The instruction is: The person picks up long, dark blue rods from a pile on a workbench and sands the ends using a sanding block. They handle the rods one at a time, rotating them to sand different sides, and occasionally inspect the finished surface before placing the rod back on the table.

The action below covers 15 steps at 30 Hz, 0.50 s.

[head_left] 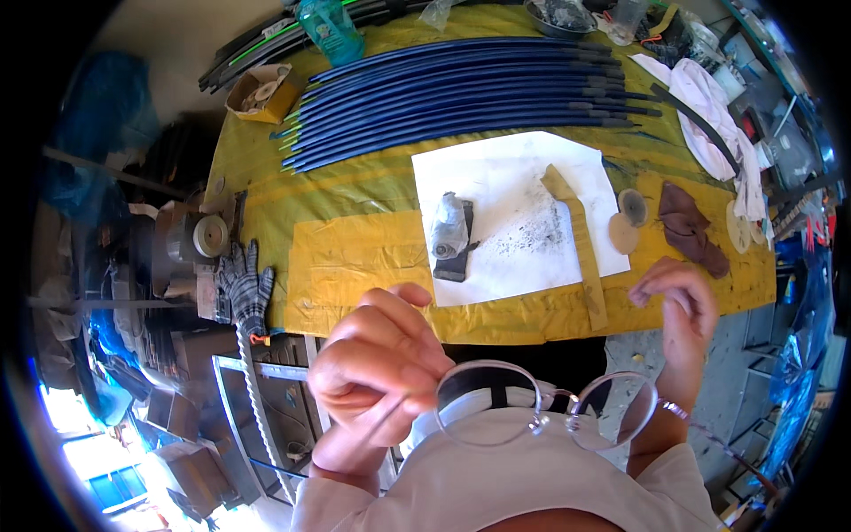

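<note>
My left hand [377, 368] is closed on a pair of thin, round-framed eyeglasses [558, 393], pinching them at the left side of the frame. They hang close to the camera, in front of my light shirt [550, 474]. Raised near the front edge of the table, my right hand [681, 297] is apart from the lenses, its fingers loosely bent and nothing visible in them. Beyond the hands, a white paper sheet [523, 168] carries dark specks, a crumpled whitish tube [449, 226] on a dark block [454, 268], and a tan strip [581, 239] crossing its right part.
Blue rods [461, 97] lie across the back of the yellow-covered table [355, 257]. Right of the paper are round discs [623, 232], a brown cloth [687, 226] and a white cloth [709, 97]. A striped glove [246, 284] lies left; a box [266, 93] and teal bottle [330, 31] stand behind.
</note>
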Available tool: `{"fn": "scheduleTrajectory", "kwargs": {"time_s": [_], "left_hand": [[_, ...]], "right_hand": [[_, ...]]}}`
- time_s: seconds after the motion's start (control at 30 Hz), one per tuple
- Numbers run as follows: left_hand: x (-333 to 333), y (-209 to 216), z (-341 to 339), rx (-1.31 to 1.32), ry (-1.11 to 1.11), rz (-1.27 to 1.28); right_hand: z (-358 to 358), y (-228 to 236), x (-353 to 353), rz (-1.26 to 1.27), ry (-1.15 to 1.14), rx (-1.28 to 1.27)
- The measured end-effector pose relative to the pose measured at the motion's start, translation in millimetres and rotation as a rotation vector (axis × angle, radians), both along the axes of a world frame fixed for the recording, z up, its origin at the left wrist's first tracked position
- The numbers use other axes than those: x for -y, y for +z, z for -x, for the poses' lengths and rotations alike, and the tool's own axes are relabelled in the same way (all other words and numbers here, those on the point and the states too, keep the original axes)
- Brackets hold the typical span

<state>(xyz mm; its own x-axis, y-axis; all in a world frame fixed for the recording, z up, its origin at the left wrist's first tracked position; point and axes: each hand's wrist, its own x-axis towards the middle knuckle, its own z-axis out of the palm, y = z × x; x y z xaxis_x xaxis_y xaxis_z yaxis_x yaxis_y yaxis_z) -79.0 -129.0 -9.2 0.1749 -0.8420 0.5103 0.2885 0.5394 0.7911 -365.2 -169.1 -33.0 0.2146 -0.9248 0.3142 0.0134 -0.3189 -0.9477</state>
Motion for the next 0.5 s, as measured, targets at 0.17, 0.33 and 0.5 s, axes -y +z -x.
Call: {"fn": "scheduleTrajectory", "kwargs": {"time_s": [0.17,0.33,0.5], "left_hand": [[-13.3,-28.3,11.8,0.131,-0.07,-0.374],[-4.2,-30.1,39.6,0.029,-0.17,-0.734],[8.2,-33.7,66.3,0.118,-0.216,-0.763]], "right_hand": [[-1.3,25.6,-18.5,0.04,0.135,0.134],[6.2,16.7,-31.4,-0.122,0.084,0.147],[27.9,11.1,-41.5,-0.222,0.051,0.011]]}}
